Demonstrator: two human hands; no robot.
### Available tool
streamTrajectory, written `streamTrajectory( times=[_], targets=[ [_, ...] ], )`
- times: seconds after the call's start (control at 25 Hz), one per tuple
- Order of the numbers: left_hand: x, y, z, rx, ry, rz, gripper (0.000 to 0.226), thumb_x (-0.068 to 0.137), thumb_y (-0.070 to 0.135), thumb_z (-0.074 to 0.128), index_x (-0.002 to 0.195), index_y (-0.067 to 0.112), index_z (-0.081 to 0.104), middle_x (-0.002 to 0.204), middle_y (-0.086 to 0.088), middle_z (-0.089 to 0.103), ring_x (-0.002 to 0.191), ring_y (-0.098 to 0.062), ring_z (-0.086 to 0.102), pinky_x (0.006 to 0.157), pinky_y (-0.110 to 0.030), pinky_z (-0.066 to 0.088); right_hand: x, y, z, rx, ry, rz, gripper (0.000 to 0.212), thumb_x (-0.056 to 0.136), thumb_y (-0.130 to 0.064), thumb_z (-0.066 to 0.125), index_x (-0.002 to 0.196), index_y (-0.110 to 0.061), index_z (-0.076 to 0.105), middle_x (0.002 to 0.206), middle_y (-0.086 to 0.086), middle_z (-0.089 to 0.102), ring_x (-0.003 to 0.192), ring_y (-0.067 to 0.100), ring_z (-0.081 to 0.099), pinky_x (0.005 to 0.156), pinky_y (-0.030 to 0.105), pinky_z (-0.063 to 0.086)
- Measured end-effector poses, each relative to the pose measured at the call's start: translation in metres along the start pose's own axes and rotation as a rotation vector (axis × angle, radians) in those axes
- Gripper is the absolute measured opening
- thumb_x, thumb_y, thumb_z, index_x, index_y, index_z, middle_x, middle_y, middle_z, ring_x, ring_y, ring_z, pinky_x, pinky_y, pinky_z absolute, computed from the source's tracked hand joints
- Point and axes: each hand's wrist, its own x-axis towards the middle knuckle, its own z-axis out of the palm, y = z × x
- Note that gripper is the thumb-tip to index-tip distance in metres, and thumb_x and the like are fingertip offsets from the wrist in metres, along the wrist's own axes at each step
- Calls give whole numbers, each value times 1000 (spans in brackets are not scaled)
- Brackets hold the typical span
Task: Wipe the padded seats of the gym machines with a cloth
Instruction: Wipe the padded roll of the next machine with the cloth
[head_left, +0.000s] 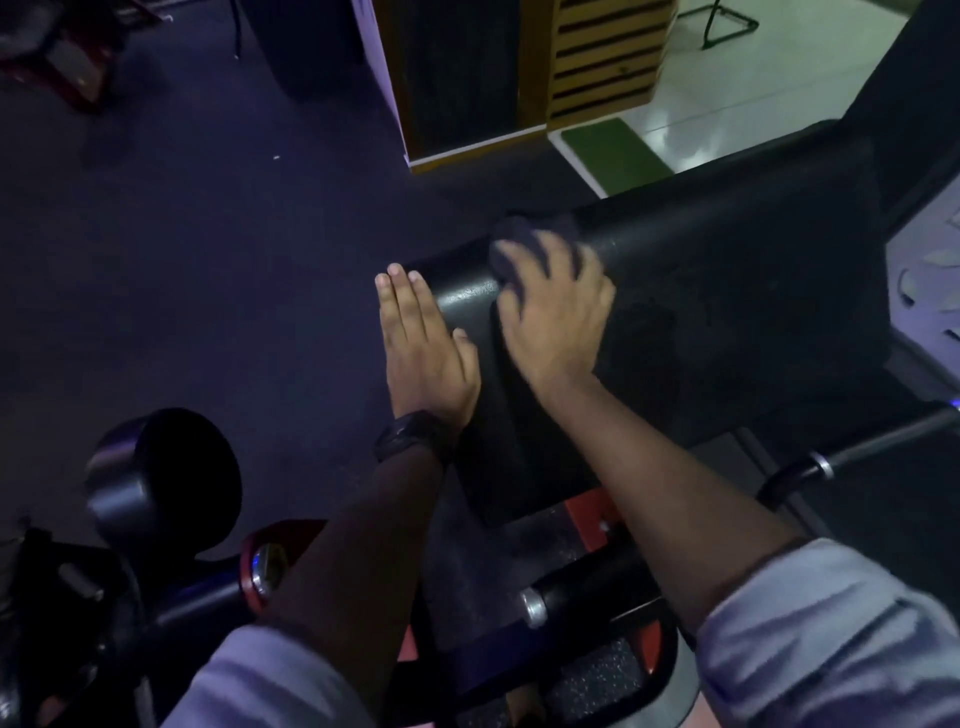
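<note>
Fingers: your right hand (553, 317) spreads its fingers wide and presses flat on the dark cloth (524, 244); only the far part of the cloth shows past the fingertips. Your left hand (423, 343) lies flat with its fingers straight and close together, holding nothing.
Padded seat: the black padded seat (727, 291) fills the middle and the 3 o'clock side of the view; the cloth sits on it near its far left edge, just up and right of centre.
Long axis: the pad runs from about 7 o'clock, near your forearms, up toward 2 o'clock, where it widens.
Left hand place: it rests along the pad's left edge, fingertips pointing to 12 o'clock, just beside your right hand but not touching it. A dark wristwatch (410, 434) sits on that wrist.
Writing: no brand or label can be read; the light is dim and the hands are blurred.
Edges: the pad's left edge drops to dark floor (182, 270), which lies open from 9 to 11 o'clock.
Obstacles: a round black roller pad (171, 478) stands at 8 o'clock, a metal bar (872, 441) crosses at 4 o'clock, and a wooden slatted cabinet (602, 57) stands at 12 o'clock.
Sleeves: pale sleeves (831, 639) are pushed up both forearms.
</note>
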Motion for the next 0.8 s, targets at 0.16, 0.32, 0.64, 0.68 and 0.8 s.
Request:
streamTrajectory(
  times=[0.16, 0.32, 0.64, 0.68, 0.8],
  targets=[
    [-2, 0, 4, 54, 27, 25, 71, 91, 20, 36, 150, -17, 24, 160, -35, 20, 151, -48, 16, 126, -50, 14, 14, 22, -3, -123, -136, -558, 49, 90, -43, 49, 138, -39, 55, 139, 0, 55, 122, 33, 51, 88, 49, 46],
    [-5, 1, 6, 76, 41, 28, 74, 89, 23, 37, 152, -14, 22, 162, -32, 19, 153, -44, 13, 127, -47, 8, 9, -5, 3, -51, -41, -24, 42, 88, -40, 51, 128, -36, 64, 140, 1, 55, 126, 33, 48, 94, 50, 43],
    [-9, -4, 15, 290, 93, 181, 67, 96, 27, 33, 152, -9, 29, 161, -26, 29, 151, -33, 16, 126, -41, -4, -7, -2, 14, -84, 25, -82, 42, 88, -42, 55, 127, -31, 64, 141, 3, 56, 125, 37, 51, 93, 49, 45],
    [-8, -5, 16, 299, 111, 200, 65, 97, 27, 33, 151, -9, 31, 160, -26, 31, 150, -33, 17, 126, -41, -4, -14, 0, 12, -99, 20, -363, 42, 87, -43, 57, 127, -31, 65, 140, 4, 58, 124, 38, 53, 93, 50, 45],
    [-7, -5, 16, 290, 118, 197, 66, 96, 28, 34, 152, -8, 32, 160, -25, 31, 151, -32, 18, 125, -40, -4, 7, 40, 5, -102, 14, -478, 41, 87, -42, 59, 127, -32, 65, 139, 3, 58, 121, 37, 55, 88, 48, 48]
  ],
)
